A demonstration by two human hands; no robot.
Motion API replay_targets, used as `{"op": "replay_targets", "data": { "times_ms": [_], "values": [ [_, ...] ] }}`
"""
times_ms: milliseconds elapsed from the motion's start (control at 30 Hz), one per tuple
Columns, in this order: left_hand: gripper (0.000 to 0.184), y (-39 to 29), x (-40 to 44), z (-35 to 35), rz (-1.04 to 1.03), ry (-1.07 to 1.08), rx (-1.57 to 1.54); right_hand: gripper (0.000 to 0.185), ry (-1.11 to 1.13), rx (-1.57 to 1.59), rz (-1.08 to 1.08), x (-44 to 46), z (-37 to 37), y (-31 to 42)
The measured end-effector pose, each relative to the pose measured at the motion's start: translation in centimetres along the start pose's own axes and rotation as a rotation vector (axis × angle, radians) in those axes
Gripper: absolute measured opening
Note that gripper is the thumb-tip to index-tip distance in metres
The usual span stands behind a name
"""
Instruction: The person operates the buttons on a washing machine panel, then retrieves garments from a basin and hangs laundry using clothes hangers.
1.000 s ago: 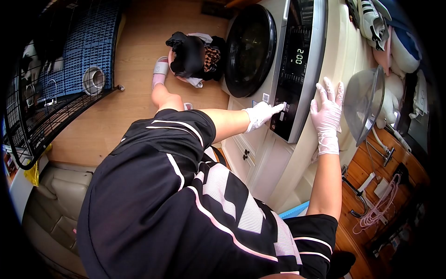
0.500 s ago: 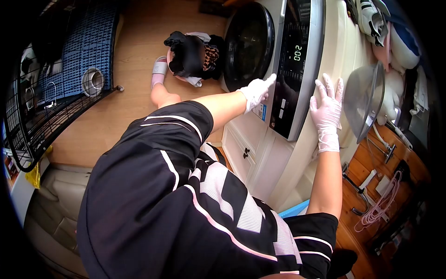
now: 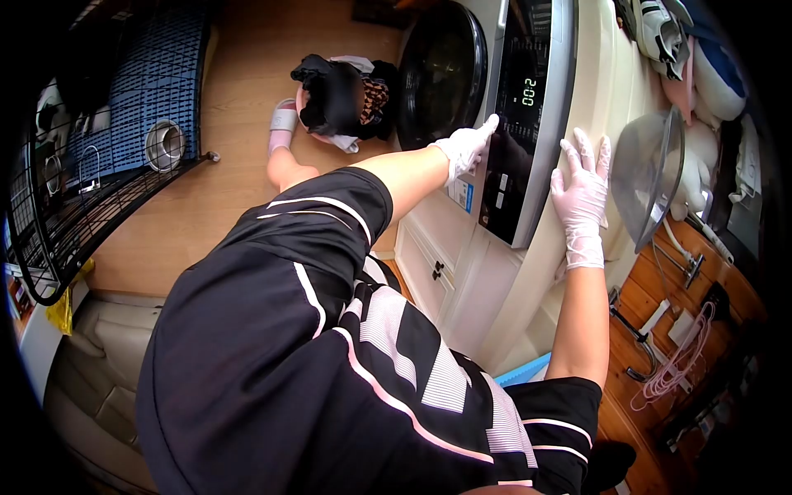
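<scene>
My left hand, in a thin white glove, reaches to the washing machine's black control panel. One finger is stretched out with its tip at the panel's edge; the other fingers look curled in, with nothing seen in them. A green display on the panel reads 2:00. Beside it is the machine's round dark door. My right hand, gloved as well, lies flat with spread fingers on the cream top surface.
A pink basket heaped with dark clothes stands on the wooden floor by the door. A clear dome-shaped cover and plush toys sit beyond my right hand. A black wire cage stands at the left.
My left hand has moved slightly up and right along the panel edge, its finger now pointing more upward. My right hand has stayed in place.
</scene>
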State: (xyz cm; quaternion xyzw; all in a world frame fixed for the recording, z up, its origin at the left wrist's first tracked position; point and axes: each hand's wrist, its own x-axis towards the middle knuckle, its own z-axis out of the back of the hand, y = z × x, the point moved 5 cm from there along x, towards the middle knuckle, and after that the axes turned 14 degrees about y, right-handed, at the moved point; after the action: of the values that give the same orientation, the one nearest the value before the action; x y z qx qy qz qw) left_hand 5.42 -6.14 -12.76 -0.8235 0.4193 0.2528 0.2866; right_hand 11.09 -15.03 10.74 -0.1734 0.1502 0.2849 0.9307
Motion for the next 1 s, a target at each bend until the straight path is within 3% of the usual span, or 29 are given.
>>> {"op": "replay_targets", "data": {
  "times_ms": [200,400,600,1000],
  "values": [
    [0.071,0.1,-0.6,-0.4,0.001,-0.02,-0.076,0.046,0.0,0.0,-0.004,0.0,-0.1,0.0],
    [0.083,-0.7,-1.8,-0.7,-0.004,0.021,0.098,0.047,-0.003,-0.01,-0.001,0.0,0.0,0.1],
    [0.087,-0.3,-1.0,-0.9,0.01,0.136,-0.073,0.047,0.001,-0.008,-0.004,0.0,-0.2,-0.1],
    [0.09,0.3,-0.2,-0.8,0.037,0.168,-0.119,0.047,0.0,-0.011,-0.001,0.0,-0.1,0.0]
  ]
}}
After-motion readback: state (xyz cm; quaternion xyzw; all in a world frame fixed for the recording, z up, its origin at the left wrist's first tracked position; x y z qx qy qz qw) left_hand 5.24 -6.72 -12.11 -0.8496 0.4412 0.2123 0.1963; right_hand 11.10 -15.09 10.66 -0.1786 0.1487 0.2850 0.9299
